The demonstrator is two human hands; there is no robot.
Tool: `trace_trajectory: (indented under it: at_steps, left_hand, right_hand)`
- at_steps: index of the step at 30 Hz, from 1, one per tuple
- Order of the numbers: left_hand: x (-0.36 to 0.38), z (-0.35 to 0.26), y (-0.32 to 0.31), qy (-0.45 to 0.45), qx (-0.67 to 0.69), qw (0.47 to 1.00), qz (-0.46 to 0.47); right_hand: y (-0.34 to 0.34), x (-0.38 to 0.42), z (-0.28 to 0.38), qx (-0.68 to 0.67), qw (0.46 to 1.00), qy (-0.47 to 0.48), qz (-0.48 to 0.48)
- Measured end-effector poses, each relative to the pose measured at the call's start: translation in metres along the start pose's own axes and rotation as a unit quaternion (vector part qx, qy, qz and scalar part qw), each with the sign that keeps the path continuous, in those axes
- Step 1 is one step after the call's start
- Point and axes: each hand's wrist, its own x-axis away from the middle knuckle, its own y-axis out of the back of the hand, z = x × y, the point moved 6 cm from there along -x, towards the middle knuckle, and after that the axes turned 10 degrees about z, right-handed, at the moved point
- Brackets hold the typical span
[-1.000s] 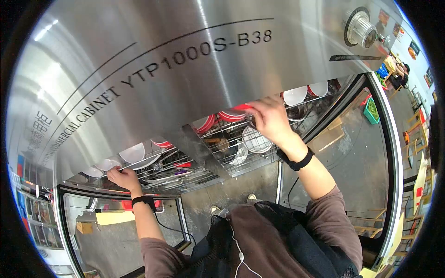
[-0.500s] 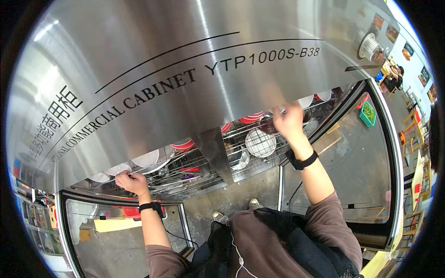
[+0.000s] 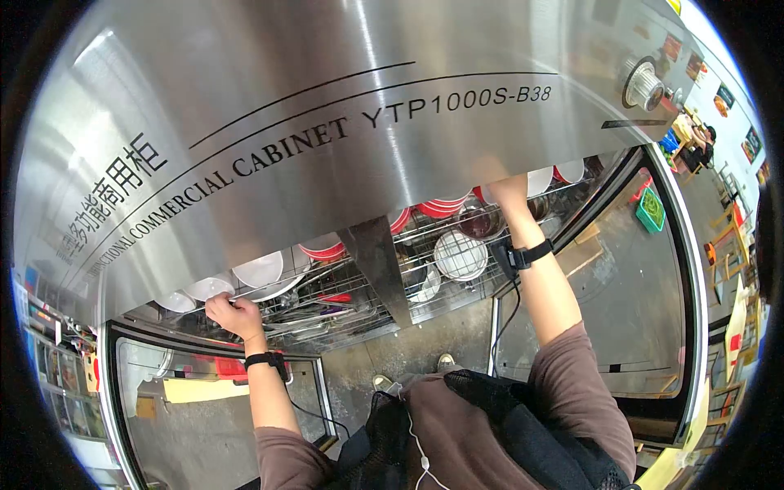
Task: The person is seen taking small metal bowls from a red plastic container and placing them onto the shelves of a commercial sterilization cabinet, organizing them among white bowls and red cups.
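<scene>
A steel commercial cabinet (image 3: 327,73) stands before me with its glass doors swung out. My left hand (image 3: 232,317) is closed at the front edge of the wire rack (image 3: 282,304), fingers curled round it, beside white bowls (image 3: 209,287). My right hand (image 3: 510,193) reaches into the cabinet on the right, next to red-rimmed bowls (image 3: 441,207) and a white bowl (image 3: 539,181). Its fingers are hidden behind the cabinet's upper panel, so their grip does not show. A dark brown bowl (image 3: 479,222) sits just left of that wrist.
Glass doors stand open at the left (image 3: 216,416) and right (image 3: 629,302). A steel centre post (image 3: 376,269) divides the racks. Lower down are white plates (image 3: 461,255) and utensils (image 3: 327,309). A green basket (image 3: 650,210) and a seated person (image 3: 701,147) are at the far right.
My right hand has moved up and deeper into the cabinet, its fingers passing behind the panel. The dark brown bowl shows more fully. My left hand stays at the rack edge.
</scene>
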Motion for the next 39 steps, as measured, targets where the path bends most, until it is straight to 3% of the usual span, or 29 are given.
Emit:
trace_trajectory:
  at_steps: [4, 7, 10, 16, 19, 23, 27, 30, 36, 39]
  left_hand:
    - [0.000, -0.003, 0.001, 0.016, -0.011, 1.000, 0.008]
    - [0.002, 0.004, -0.002, 0.024, -0.020, 0.999, 0.020]
    - [0.002, -0.001, -0.001, 0.021, -0.025, 0.999, 0.018]
    - [0.000, 0.000, -0.001, 0.048, -0.026, 0.998, 0.029]
    - [0.002, -0.001, 0.000, 0.052, -0.015, 0.998, 0.037]
    - [0.001, 0.000, 0.001, 0.043, -0.002, 0.999, 0.034]
    - [0.003, 0.003, 0.000, 0.035, 0.018, 0.999, 0.034]
    - [0.002, 0.003, 0.002, 0.022, 0.022, 0.999, 0.028]
    - [0.002, 0.011, -0.002, -0.007, 0.053, 0.998, 0.013]
    - [0.001, 0.009, -0.004, -0.014, 0.039, 0.999, -0.003]
  right_hand:
    - [0.027, 0.028, 0.025, -0.079, 0.997, -0.009, -0.015]
    - [0.037, 0.038, 0.026, -0.080, 0.995, -0.023, 0.054]
    - [0.058, 0.054, 0.048, -0.026, 0.999, 0.022, 0.023]
    - [0.067, 0.067, 0.098, 0.069, 0.950, 0.305, 0.000]
    - [0.046, 0.072, 0.112, 0.147, 0.917, 0.366, 0.065]
    - [0.029, 0.086, 0.148, 0.121, 0.866, 0.481, 0.065]
    - [0.009, 0.091, 0.164, 0.137, 0.846, 0.507, 0.092]
    - [-0.011, 0.089, 0.162, 0.162, 0.856, 0.466, 0.152]
    - [-0.029, 0.092, 0.166, 0.150, 0.861, 0.467, 0.133]
    - [-0.013, 0.098, 0.166, 0.097, 0.894, 0.421, 0.123]
